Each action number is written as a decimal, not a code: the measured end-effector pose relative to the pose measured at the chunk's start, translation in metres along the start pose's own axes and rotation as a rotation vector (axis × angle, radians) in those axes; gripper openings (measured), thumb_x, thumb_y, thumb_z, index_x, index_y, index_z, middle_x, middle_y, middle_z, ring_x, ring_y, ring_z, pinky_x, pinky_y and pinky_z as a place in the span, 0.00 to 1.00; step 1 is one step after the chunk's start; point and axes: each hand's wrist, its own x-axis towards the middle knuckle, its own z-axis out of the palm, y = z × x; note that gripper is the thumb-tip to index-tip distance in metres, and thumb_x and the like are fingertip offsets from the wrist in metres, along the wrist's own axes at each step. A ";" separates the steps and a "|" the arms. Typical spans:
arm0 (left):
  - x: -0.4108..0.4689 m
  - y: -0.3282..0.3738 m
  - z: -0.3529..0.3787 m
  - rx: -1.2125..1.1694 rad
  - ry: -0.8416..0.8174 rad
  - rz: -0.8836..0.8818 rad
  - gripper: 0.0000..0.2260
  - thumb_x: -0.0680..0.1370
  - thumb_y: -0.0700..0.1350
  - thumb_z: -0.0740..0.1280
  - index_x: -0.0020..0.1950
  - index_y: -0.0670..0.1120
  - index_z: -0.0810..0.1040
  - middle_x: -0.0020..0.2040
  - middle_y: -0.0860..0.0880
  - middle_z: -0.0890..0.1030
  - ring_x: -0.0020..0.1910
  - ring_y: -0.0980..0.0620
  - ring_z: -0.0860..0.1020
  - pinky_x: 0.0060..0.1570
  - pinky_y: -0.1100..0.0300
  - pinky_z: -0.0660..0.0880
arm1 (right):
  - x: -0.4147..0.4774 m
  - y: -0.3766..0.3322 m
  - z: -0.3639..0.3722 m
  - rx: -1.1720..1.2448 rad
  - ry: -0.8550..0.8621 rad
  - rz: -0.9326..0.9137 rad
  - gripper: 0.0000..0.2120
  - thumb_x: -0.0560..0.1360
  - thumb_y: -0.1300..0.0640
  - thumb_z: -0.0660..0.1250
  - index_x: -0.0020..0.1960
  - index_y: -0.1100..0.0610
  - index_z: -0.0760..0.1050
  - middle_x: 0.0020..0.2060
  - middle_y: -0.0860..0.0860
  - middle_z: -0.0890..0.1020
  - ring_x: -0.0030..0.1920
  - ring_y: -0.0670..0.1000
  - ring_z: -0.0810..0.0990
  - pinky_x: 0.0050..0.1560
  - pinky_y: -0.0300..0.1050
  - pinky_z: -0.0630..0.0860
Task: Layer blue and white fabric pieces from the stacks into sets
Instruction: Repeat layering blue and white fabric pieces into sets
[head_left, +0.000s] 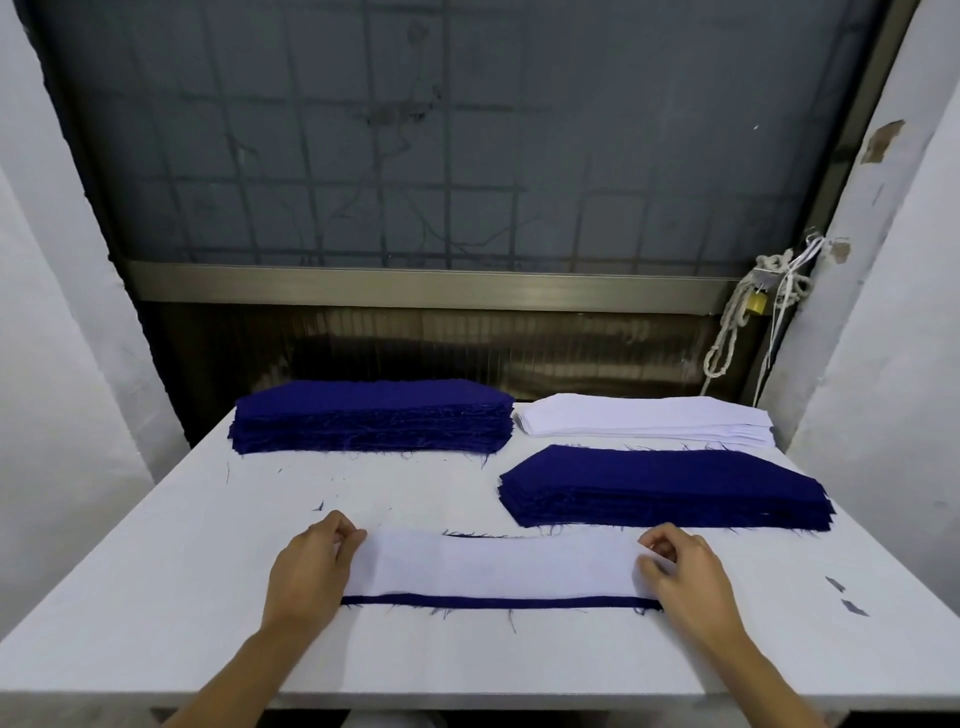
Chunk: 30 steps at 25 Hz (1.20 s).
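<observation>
At the near edge of the desk (156, 571), a white piece (493, 564) lies flat over a blue piece (498, 602), whose near edge shows as a thin strip below it. The left hand (306, 566) pinches the white piece's left end, fingers (349, 534) curled onto the short edge. The right hand (685, 577) pinches the right end the same way. Farther back sit a thick blue stack (371, 421), a low white stack (644, 418) just beside it, and a second blue stack (665, 491) in front of the white one. The cloth looks thin, light and limp, and the blue frays, shedding threads. It would likely sag or skew if lifted by one end, so the two short ends are the sensible hold, with light tension between them while the edges are squared.
</observation>
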 end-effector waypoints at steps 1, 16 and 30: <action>0.000 0.000 0.000 -0.012 0.003 -0.001 0.10 0.82 0.51 0.66 0.41 0.54 0.72 0.36 0.58 0.80 0.38 0.59 0.78 0.35 0.60 0.73 | 0.000 0.001 0.000 -0.002 -0.003 0.012 0.13 0.75 0.63 0.69 0.47 0.46 0.74 0.36 0.45 0.78 0.44 0.46 0.76 0.37 0.41 0.71; 0.004 0.007 -0.003 0.100 -0.056 0.108 0.07 0.80 0.40 0.66 0.51 0.52 0.73 0.44 0.55 0.77 0.49 0.49 0.74 0.50 0.52 0.73 | 0.011 -0.014 -0.001 -0.391 0.005 -0.025 0.14 0.79 0.62 0.65 0.41 0.45 0.77 0.41 0.42 0.73 0.47 0.46 0.70 0.38 0.41 0.74; 0.194 0.032 -0.044 0.147 -0.022 0.102 0.11 0.84 0.52 0.64 0.61 0.49 0.78 0.57 0.50 0.78 0.52 0.52 0.77 0.54 0.54 0.77 | 0.154 -0.145 0.051 -0.256 -0.066 -0.207 0.10 0.80 0.57 0.66 0.44 0.44 0.80 0.45 0.41 0.78 0.46 0.45 0.77 0.47 0.39 0.78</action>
